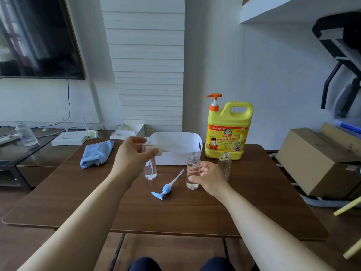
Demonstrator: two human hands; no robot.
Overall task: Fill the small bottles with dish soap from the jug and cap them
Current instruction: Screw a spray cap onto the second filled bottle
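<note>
Head view, single frame.

Positions, all taken from the jug point(227, 133), which stands upright at the far side of the table point(175, 216):
- right bottle point(224, 166): just in front of the jug, open neck, nothing touching it.
- middle bottle point(192, 173): in front and left of the jug, open neck. The right hand point(210, 178) wraps its body, thumb and fingers curled round it.
- left bottle point(150, 170): further left of the jug, in front of the white basket point(175, 148).
- left hand point(134, 153): above the left bottle, pinching a white pump cap point(154, 149). The cap's tube hangs down into the bottle; cap not seated.
- blue pump cap point(166, 189): lying loose on the table, nearer the person than the jug.

Orientation: all three bottles have the long axis vertical, mouths up. The blue pump cap lies diagonally, tube end toward the jug, nozzle end toward the person. The jug's orange pump point(214, 98) points its spout left.

Handling (judgement): the bottles look like thin clear plastic, so light, easily tipped, and slick if soap runs down. Hold at mid-body. The jug looks full and heavy; lift it by the moulded handle, or leave it standing and press the pump.

Fill levels: cannot read them through the clear walls.
</note>
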